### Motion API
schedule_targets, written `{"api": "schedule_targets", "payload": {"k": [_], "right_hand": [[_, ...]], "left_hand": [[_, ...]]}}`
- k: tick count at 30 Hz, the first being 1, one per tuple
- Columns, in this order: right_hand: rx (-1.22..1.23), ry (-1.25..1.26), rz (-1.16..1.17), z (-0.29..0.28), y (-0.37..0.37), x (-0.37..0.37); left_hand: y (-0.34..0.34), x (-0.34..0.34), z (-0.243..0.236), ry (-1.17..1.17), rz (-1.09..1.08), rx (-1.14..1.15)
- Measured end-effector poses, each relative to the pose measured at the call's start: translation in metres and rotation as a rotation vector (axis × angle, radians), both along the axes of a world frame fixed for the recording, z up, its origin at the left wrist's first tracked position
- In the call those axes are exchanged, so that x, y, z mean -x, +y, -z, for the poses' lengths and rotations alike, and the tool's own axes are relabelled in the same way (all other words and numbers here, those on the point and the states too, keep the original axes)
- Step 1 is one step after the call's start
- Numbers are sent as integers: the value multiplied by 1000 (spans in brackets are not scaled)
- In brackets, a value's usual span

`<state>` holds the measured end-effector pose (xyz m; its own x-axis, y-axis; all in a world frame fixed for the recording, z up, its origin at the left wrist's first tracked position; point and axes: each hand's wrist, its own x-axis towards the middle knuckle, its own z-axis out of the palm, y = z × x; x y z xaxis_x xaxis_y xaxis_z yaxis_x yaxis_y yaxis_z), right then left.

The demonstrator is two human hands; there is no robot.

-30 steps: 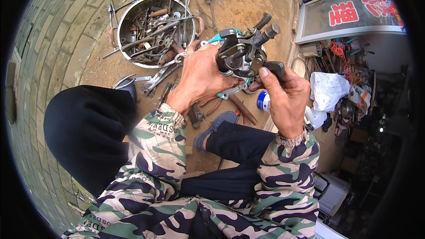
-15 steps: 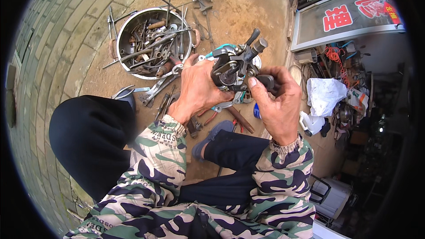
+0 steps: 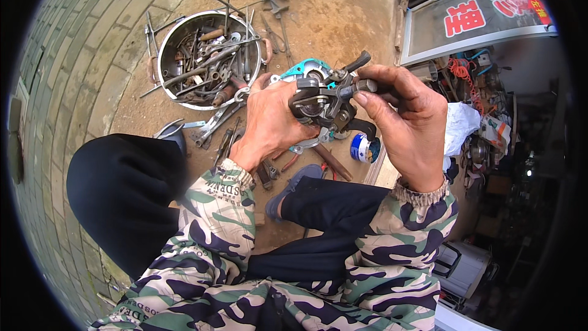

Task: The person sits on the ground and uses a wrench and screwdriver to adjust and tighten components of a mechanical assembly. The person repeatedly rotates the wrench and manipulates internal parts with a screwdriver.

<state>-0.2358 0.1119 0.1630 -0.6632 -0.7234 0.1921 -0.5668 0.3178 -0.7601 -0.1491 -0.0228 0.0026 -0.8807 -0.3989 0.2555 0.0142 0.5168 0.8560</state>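
Metal basin [image 3: 161, 66] is sitting on the ground near its paved left side, overflowing with rusty tools. Loose wrenches [image 3: 214, 126] are lying just below its rim. Left hand [image 3: 269, 121] is clamping around the black puller [image 3: 326, 103] by its body, beside the pivoting arms. Red-handled pliers [image 3: 291, 162] are lying lower down on the ground. Turquoise casing [image 3: 304, 68] is showing behind the puller; its middle is blocked, so can't tell if the two are touching. Puller is being held up between the hands, bolt end pointing right. Brown handle [image 3: 334, 163] is lying underneath, slanting. Blue-and-white can [image 3: 361, 147] is standing by the ground's right edge, near the doorway. Right hand [image 3: 415, 124] is pinching the bolt head [image 3: 367, 86] between thumb and fingers; hands are staying clear of each other. Step in hand looks like working the bolt by fingertip. Doing it well would mean bracing the body firmly with the left, turning in line with the bolt's axis, spreading the arms evenly, and keeping fingers out of the pivots.
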Motion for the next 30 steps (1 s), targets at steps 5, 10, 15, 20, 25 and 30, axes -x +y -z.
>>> {"api": "schedule_targets", "payload": {"k": [5, 10, 15, 20, 25, 30], "right_hand": [[-37, 66, 1, 0, -3, 0], [26, -5, 24, 3, -5, -3], [-41, 105, 44, 1, -9, -5], [-202, 521, 52, -3, -13, -9], [-315, 676, 34, 0, -15, -8], [-184, 393, 24, -4, -11, -9]], "left_hand": [[-4, -3, 0, 26, -24, 2], [0, -1, 3, 1, 10, -17], [-3, -2, 4, 11, -17, -9], [2, 0, 6, 27, -40, -12], [2, -3, 6, 34, -38, -2], [5, 2, 10, 63, -22, 13]]}}
